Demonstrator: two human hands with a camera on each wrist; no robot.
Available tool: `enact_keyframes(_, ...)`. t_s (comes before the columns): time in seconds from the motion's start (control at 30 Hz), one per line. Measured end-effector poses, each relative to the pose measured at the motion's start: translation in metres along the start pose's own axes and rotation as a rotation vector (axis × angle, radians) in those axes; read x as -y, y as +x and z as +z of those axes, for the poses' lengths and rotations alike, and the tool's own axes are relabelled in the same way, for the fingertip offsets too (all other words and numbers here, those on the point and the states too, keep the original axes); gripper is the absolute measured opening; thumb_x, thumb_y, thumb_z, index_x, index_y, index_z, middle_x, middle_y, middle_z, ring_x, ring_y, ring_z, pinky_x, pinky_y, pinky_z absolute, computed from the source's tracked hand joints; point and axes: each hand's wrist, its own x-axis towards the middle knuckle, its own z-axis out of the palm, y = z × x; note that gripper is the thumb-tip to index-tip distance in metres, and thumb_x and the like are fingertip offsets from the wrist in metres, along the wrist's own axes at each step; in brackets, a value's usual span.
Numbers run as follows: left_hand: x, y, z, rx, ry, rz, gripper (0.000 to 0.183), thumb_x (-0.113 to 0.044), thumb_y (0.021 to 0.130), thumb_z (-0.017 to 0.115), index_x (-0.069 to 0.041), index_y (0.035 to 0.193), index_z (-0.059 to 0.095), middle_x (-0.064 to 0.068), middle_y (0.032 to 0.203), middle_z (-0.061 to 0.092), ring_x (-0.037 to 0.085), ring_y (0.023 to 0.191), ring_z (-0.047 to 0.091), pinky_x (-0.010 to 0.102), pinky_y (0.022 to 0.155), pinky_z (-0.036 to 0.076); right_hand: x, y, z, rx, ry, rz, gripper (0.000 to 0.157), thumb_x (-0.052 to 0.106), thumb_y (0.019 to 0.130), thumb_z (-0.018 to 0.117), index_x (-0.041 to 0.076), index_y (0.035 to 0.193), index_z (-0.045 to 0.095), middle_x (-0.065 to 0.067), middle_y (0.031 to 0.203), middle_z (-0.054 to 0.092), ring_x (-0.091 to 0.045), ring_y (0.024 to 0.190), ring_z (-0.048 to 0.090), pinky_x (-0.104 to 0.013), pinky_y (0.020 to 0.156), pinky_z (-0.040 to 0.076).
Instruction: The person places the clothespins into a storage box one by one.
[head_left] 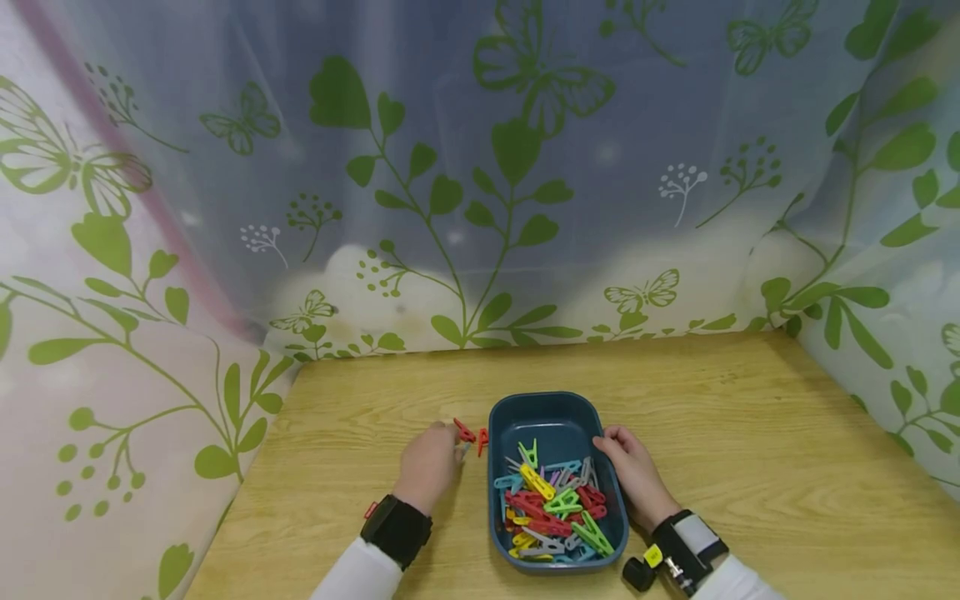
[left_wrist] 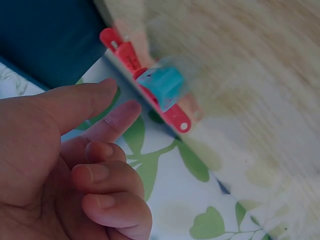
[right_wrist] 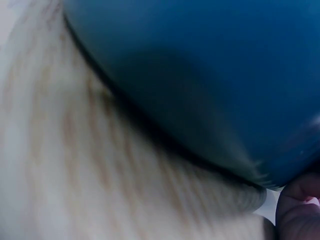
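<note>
A dark blue plastic box (head_left: 556, 408) holds a heap of coloured clothespins (head_left: 551, 504). My right hand (head_left: 633, 473) grips its right rim, thumb on top; in the right wrist view a bit of that hand (right_wrist: 300, 212) touches the box's outer wall (right_wrist: 225, 75). My left hand (head_left: 429, 467) is left of the box, close to two red clothespins (head_left: 464, 431) on the table. In the left wrist view a blurred light-blue clothespin (left_wrist: 167, 86) is just beyond the separated thumb and index fingertips. Red plastic (left_wrist: 177, 124) shows behind it. The other left fingers are bent.
The box stands on a wood-grain table (head_left: 712, 417). A curtain (head_left: 450, 208) with green leaves and butterflies hangs behind the table and along both sides. Black bands (head_left: 397, 531) are strapped round both wrists.
</note>
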Motion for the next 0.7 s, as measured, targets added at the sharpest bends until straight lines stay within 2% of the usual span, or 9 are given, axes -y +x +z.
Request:
enact_keyframes(0.2,0.002,0.003,0.009,-0.014,0.011,0.030,0.019,-0.009,0.086,0.080,-0.009,0.076,0.063,0.007,0.075,0.060,0.023,0.063,0.064,0.037,0.053,0.050,0.000,0.001,0.000,-0.008,0.010,-0.003,0.020,0.026,0.105,0.055,0.007,0.108,0.050,-0.003,0.100,0.050,-0.018,0.095,0.049,-0.026,0.078,0.041)
enact_keyframes(0.33,0.003,0.002,0.015,-0.038,0.017,0.051,0.020,-0.010,0.084,0.080,-0.009,0.075,0.062,0.008,0.075,0.059,0.024,0.063,0.063,0.038,0.053,0.050,0.000,0.001,0.000,-0.003,0.017,-0.005,0.019,0.025,0.105,0.054,0.007,0.108,0.049,-0.002,0.099,0.051,-0.017,0.094,0.050,-0.026,0.077,0.042)
enact_keyframes(0.5,-0.003,0.001,0.013,-0.002,0.023,0.020,0.015,-0.009,0.083,0.080,-0.007,0.078,0.066,0.009,0.078,0.063,0.027,0.068,0.066,0.041,0.057,0.053,0.000,0.001,0.001,-0.002,0.030,-0.011,0.018,0.024,0.105,0.055,0.007,0.107,0.049,-0.001,0.097,0.050,-0.016,0.091,0.050,-0.026,0.076,0.042)
enact_keyframes(0.53,-0.006,0.001,0.009,0.018,0.023,0.004,0.015,-0.009,0.084,0.081,-0.006,0.079,0.067,0.009,0.078,0.064,0.027,0.069,0.067,0.041,0.058,0.054,0.000,0.000,0.001,-0.001,0.034,-0.013,0.018,0.024,0.105,0.055,0.007,0.106,0.049,-0.001,0.096,0.050,-0.016,0.091,0.050,-0.025,0.076,0.042)
enact_keyframes(0.7,-0.009,0.003,0.010,0.037,0.060,-0.008,0.015,-0.010,0.084,0.082,-0.007,0.080,0.068,0.008,0.079,0.066,0.026,0.070,0.068,0.040,0.057,0.054,0.000,-0.001,0.001,0.003,0.050,-0.017,0.017,0.023,0.105,0.055,0.007,0.105,0.050,-0.001,0.095,0.050,-0.015,0.089,0.051,-0.025,0.075,0.042)
